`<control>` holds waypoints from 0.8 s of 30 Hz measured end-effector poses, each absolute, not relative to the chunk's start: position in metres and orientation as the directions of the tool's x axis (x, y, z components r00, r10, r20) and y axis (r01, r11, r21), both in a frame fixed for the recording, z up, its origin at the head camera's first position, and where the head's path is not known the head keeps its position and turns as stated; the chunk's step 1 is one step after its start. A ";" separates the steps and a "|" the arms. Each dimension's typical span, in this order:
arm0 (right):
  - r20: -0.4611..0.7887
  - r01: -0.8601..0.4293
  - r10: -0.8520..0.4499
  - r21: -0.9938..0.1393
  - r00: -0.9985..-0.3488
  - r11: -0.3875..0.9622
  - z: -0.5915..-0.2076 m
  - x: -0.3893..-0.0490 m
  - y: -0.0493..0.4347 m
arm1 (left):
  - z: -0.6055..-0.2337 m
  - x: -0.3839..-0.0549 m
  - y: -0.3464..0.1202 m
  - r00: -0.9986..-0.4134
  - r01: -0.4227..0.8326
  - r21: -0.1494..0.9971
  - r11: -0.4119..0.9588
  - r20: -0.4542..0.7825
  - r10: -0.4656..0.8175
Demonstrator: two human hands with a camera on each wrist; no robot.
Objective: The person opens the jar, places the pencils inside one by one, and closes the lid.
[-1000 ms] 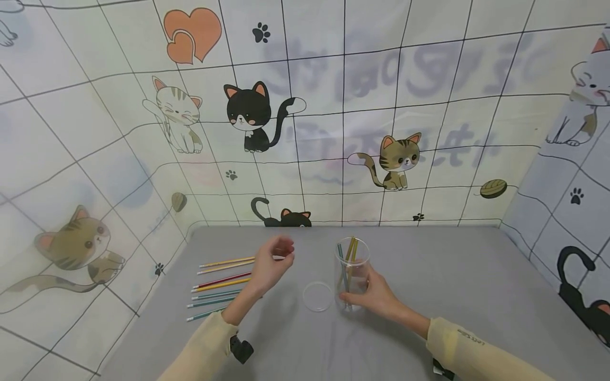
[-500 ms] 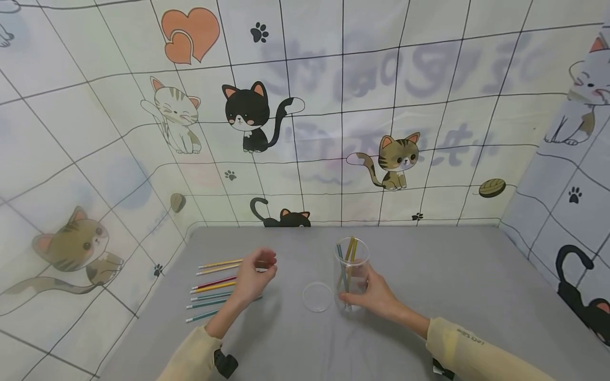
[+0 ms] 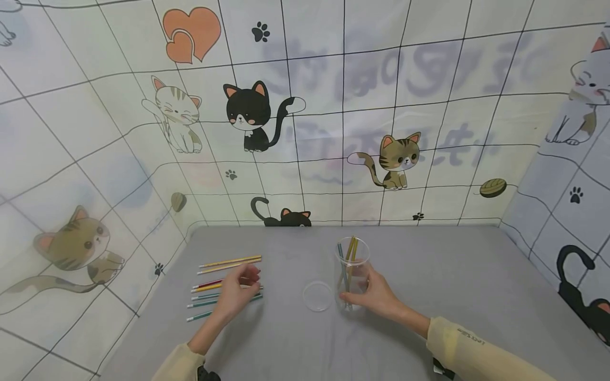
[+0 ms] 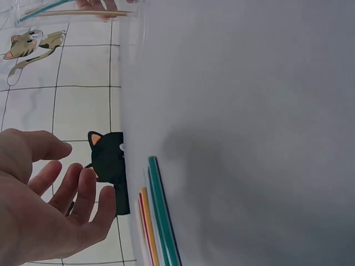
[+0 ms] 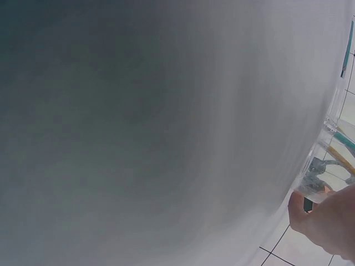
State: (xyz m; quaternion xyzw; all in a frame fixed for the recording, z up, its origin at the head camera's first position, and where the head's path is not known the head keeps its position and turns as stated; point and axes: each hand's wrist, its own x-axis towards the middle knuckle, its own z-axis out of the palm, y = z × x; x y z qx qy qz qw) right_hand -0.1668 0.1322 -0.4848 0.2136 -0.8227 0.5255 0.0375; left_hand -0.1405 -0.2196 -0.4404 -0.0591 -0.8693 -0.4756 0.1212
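Observation:
My right hand (image 3: pixel 376 293) grips a clear cylindrical jar (image 3: pixel 352 272) around its side, upright on the table. Inside the jar lean several pencils (image 3: pixel 351 248), some teal and some yellow. Over the row of loose pencils (image 3: pixel 230 261) at the left hovers my left hand (image 3: pixel 238 291), fingers loosely bent with nothing between them. Those pencils are yellow, red and teal, laid roughly side by side, and the hand hides part of them. In the left wrist view the left hand (image 4: pixel 61 194) shows thumb and fingers apart, beside the pencils' (image 4: pixel 161 210) ends.
A clear round lid (image 3: pixel 317 296) lies flat on the grey table (image 3: pixel 443 280), just left of the jar. Behind the table hangs a white cloth (image 3: pixel 324 132) with a grid and printed cats, which also covers both sides.
My left hand has moved left and toward me, from beside the pencils' right ends to over the row, uncovering the far yellow pencils. The right hand and jar stay where they were.

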 end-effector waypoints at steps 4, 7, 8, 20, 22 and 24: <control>0.289 -0.392 -0.311 -0.849 -0.906 0.355 -0.484 -0.167 0.133 | -0.444 -0.137 -0.226 -0.971 0.188 0.796 0.576 0.238 -0.012; 0.293 -0.396 -0.313 -0.850 -0.904 0.348 -0.484 -0.168 0.133 | -0.446 -0.135 -0.229 -0.974 0.174 0.786 0.593 0.226 -0.014; 0.293 -0.397 -0.315 -0.849 -0.903 0.348 -0.484 -0.168 0.133 | -0.447 -0.134 -0.230 -0.975 0.170 0.786 0.595 0.223 -0.015; 0.273 -0.375 -0.308 -0.858 -0.911 0.350 -0.485 -0.167 0.132 | -0.457 -0.130 -0.235 -0.982 0.114 0.759 0.641 0.182 -0.041; 0.270 -0.374 -0.310 -0.857 -0.912 0.353 -0.485 -0.167 0.133 | -0.458 -0.129 -0.235 -0.983 0.109 0.748 0.655 0.181 -0.043; 0.272 -0.376 -0.310 -0.856 -0.911 0.354 -0.485 -0.167 0.133 | -0.459 -0.129 -0.235 -0.981 0.114 0.739 0.664 0.188 -0.041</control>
